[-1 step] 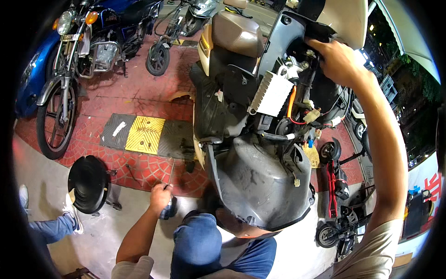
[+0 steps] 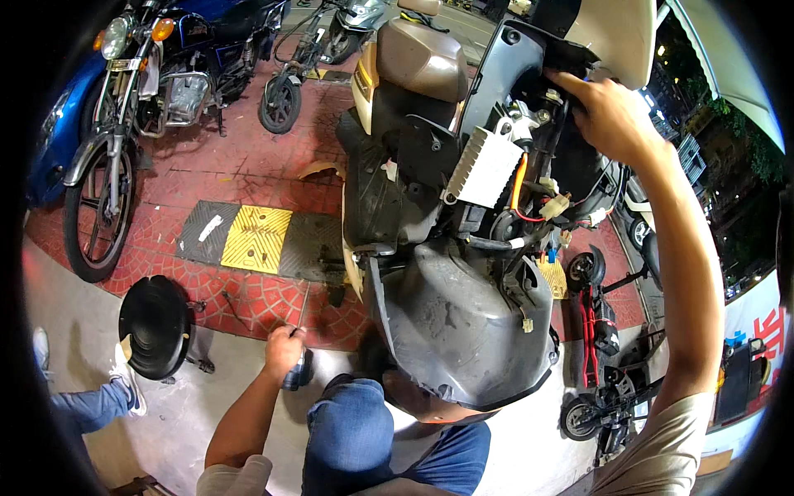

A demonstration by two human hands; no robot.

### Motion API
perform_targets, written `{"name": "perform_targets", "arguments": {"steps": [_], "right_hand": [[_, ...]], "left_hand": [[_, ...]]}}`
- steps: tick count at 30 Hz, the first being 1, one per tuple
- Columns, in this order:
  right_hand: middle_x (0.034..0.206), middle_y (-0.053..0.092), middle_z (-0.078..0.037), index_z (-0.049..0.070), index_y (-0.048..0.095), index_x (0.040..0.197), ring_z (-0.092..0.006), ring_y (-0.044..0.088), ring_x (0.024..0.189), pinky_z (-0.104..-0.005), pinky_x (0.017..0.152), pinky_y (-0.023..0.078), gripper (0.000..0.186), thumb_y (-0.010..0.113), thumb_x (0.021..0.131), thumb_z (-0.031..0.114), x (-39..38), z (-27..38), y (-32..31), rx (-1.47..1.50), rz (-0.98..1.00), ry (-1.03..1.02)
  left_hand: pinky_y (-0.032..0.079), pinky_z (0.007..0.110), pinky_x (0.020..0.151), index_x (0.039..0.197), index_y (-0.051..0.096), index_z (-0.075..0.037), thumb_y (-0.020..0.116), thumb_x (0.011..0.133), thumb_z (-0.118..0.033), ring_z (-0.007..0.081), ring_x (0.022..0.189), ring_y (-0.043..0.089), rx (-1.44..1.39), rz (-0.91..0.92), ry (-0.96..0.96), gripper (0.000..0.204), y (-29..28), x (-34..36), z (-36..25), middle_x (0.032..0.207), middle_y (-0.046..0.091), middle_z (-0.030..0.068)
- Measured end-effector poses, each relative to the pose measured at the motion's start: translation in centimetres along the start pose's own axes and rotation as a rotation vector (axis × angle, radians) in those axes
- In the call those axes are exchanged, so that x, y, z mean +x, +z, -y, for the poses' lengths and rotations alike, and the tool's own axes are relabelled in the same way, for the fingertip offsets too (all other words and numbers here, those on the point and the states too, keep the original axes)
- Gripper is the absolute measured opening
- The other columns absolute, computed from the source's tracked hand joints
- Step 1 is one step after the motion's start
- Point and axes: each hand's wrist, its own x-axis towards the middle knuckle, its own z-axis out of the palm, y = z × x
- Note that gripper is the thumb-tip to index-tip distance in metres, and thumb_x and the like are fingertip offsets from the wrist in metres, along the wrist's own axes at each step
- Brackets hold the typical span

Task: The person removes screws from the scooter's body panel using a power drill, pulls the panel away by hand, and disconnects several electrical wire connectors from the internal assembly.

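Observation:
A partly stripped scooter (image 2: pixel 463 298) stands in front of me, its grey plastic shell nearest my knees. My right hand (image 2: pixel 612 116) reaches up to its far right. One digit lies along a black plastic part (image 2: pixel 571 59) under the beige panel (image 2: pixel 608 37); the other fingertips are partly hidden, and the hand looks closed on that part. Left of my knee, low down, my left hand (image 2: pixel 284 351) is closed. A small dark tip shows at its top and a dark blue-black shape (image 2: pixel 298 374) beside it; what it grips is unclear. A finned silver box (image 2: pixel 482 168), an orange cable (image 2: pixel 518 182) and loose connectors (image 2: pixel 556 205) are exposed.
A round black stool (image 2: pixel 155 327) stands at the left, beside another person's leg (image 2: pixel 99 401). Behind it is a blue-black motorcycle (image 2: pixel 178 83). A yellow-and-black ramp (image 2: pixel 255 240) lies on the red paving. Small folding scooters (image 2: pixel 591 331) stand at the right.

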Motion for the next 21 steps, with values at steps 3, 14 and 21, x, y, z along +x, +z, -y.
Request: {"name": "perform_targets", "arguments": {"steps": [3,14,21], "right_hand": [[0.091,0.071,-0.02,0.011,0.07,0.116,-0.0384,0.069,0.085,-0.0453,0.078,0.056,0.031,0.064,0.086,0.01,-2.8,-1.8,0.3,0.169,-0.164,0.002],[0.099,0.067,-0.01,0.011,0.07,0.108,-0.0321,0.066,0.099,-0.0417,0.084,0.053,0.022,0.069,0.09,0.024,-9.8,-4.5,5.1,0.15,-0.454,0.328],[0.096,0.067,-0.012,0.001,0.068,0.106,-0.0263,0.065,0.092,-0.0358,0.083,0.051,0.023,0.073,0.086,0.012,-20.0,5.8,5.7,0.817,-0.45,0.518]], "left_hand": [[0.052,0.048,0.082,0.094,0.074,0.001,0.062,0.094,-0.034,0.0406,0.086,0.07,0.042,0.0,0.015,0.036,0.6,0.6,0.7,0.085,0.071,0.0234],[0.052,0.047,0.081,0.095,0.073,0.001,0.062,0.093,-0.034,0.0399,0.086,0.07,-0.019,0.096,-0.023,0.037,2.1,1.9,1.5,0.087,0.071,0.0243],[0.051,0.049,0.084,0.094,0.073,0.001,0.058,0.093,-0.033,0.0434,0.092,0.068,-0.034,0.078,0.007,0.038,3.1,4.4,8.0,0.091,0.07,0.0266]]}}
